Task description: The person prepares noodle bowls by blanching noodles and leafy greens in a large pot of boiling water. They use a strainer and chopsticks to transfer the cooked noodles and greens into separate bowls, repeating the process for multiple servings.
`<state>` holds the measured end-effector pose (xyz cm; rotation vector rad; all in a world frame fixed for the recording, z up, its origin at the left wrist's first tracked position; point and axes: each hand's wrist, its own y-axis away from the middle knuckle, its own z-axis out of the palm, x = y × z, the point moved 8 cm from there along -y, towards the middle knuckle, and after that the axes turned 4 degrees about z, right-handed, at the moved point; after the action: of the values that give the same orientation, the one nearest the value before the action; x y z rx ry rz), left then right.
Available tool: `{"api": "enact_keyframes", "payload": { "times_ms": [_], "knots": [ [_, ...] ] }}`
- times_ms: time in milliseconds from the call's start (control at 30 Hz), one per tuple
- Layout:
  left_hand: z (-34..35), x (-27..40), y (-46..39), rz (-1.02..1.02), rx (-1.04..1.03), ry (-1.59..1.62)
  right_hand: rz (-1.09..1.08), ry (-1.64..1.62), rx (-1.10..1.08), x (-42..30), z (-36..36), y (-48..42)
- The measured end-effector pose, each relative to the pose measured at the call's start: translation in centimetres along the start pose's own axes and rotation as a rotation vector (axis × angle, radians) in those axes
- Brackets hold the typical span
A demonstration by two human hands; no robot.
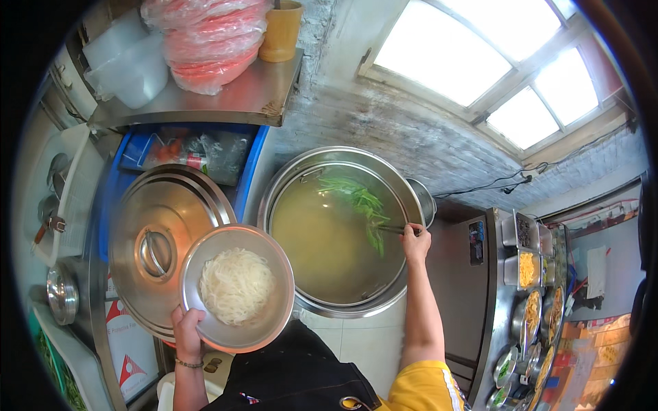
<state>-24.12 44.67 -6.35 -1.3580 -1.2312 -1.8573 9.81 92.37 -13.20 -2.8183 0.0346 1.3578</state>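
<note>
By its rim, my left hand [188,330] grips a wide metal bowl [277,287]. A mound of pale cooked noodles [237,286] lies in the bowl. My right hand [416,241] is over the right rim of a large steel pot [354,310] and holds dark chopsticks [390,229]. The chopstick tips are among leafy greens [362,201] lying in the pot's cloudy yellowish broth [329,251]. Part of the bowl overlaps a big round steel lid [180,205] with a loop handle. The bowl hides some of the lid's right side.
Behind the lid is a blue crate [252,159] with bagged items. A steel shelf [205,110] carries wrapped red items [216,46]. At left stands a white plastic basket [77,195] of utensils. On the right, a counter [501,287] bears several pans of toppings [532,311].
</note>
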Motion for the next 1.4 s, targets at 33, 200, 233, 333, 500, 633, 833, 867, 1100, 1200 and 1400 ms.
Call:
{"api": "enact_keyframes", "payload": {
  "times_ms": [33, 200, 233, 333, 500, 633, 833, 867, 1100, 1200, 1400],
  "knots": [
    [0.5, -0.1, 0.2, 0.005, 0.016, -0.002, 0.010, -0.123, -0.049, -0.1, 1.0, 0.1],
    [1.8, -1.2, 0.8, 0.009, 0.049, -0.050, -0.044, -0.510, -0.244, -5.8, 2.4, 0.9],
    [1.9, -1.3, 0.9, 0.008, 0.065, -0.047, -0.036, -0.465, -0.288, -7.4, 2.0, 1.1],
    [2.6, -1.3, 1.2, 0.007, 0.097, -0.042, -0.079, -0.296, -0.336, -9.4, 1.6, 0.9],
    [2.0, -2.5, 1.8, -0.031, 0.139, -0.051, -0.143, -0.204, -0.375, -8.1, 5.9, -0.5],
    [1.7, -2.3, 2.2, -0.015, 0.166, -0.040, -0.241, -0.119, -0.299, -7.6, 10.2, -2.7],
    [1.7, -2.0, 3.2, -0.040, 0.196, -0.026, 0.118, -0.385, -0.175, -3.1, 13.8, -5.4],
    [1.3, -2.3, 3.3, -0.037, 0.192, -0.025, 0.221, -0.475, -0.170, -2.3, 13.9, -5.2],
    [0.8, -2.7, 2.8, -0.021, 0.176, -0.051, 0.581, -0.863, -0.330, 3.8, 11.7, -0.4],
    [0.5, -3.4, 1.8, -0.001, 0.123, -0.094, 0.623, -0.915, -0.392, 4.2, 9.4, 1.4],
    [2.8, -2.0, 1.0, 0.017, 0.060, -0.053, 0.419, -0.935, -0.272, -1.3, 1.7, 2.0]
  ]
}}
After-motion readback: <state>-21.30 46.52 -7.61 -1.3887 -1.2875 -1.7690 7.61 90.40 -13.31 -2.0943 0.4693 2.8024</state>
